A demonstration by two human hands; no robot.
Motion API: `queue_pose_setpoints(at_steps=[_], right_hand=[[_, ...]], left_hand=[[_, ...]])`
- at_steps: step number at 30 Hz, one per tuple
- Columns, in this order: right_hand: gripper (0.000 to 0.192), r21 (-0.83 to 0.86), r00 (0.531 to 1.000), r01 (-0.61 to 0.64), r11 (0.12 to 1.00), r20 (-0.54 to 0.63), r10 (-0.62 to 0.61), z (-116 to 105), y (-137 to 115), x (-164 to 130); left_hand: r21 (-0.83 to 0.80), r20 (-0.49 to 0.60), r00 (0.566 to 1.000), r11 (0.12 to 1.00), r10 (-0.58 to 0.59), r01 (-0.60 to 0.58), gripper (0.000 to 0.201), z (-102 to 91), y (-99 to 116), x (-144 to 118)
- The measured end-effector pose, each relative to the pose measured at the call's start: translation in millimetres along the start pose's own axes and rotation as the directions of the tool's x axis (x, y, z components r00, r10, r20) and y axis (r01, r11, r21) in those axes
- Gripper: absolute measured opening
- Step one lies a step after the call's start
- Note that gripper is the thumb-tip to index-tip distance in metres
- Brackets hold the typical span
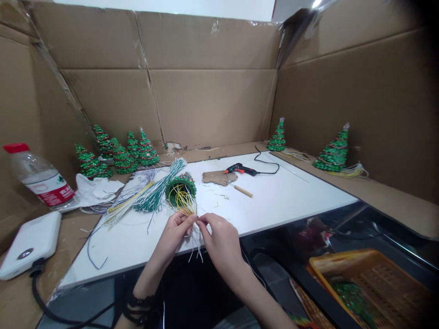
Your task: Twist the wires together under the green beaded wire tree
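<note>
We pinch thin yellow and white wires point(190, 211) between our left hand point(176, 230) and right hand point(219, 237), fingertips closed. They trail from the small green beaded tree point(181, 186) lying just beyond; light, springy, best held near the ends.

Bare forearms, no sleeves; black wristband point(142, 304) on left wrist.
</note>
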State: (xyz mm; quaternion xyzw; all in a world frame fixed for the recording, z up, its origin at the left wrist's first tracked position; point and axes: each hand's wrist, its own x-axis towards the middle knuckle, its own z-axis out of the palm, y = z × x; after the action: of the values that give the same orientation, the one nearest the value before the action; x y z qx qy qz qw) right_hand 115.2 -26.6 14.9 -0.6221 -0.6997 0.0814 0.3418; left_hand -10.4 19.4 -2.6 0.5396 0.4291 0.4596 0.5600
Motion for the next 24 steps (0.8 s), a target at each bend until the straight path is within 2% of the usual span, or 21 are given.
queue_pose_setpoints(at_steps=[7, 13, 24], right_hand=[[0.023, -0.057, 1.000, -0.014, 0.998, 0.024, 0.016, -1.0, -2.6, 1.5], [0.019, -0.112, 0.998, 0.008, 0.994, 0.062, -0.001, 0.1, -0.3, 5.0], [0.012, -0.030, 1.000, -0.003, 1.000, 0.020, 0.004, 1.2, 1.6, -3.9]], left_hand=[[0.005, -0.018, 1.000, 1.000, -0.005, 0.005, 0.029, 0.7, 1.7, -0.1], [-0.025, -0.005, 1.000, 1.000, -0.018, 0.018, 0.028, -0.6, 0.8, 0.3], [-0.091, -0.008, 1.000, 0.996, -0.025, 0.025, 0.026, 1.6, 3.4, -0.7]])
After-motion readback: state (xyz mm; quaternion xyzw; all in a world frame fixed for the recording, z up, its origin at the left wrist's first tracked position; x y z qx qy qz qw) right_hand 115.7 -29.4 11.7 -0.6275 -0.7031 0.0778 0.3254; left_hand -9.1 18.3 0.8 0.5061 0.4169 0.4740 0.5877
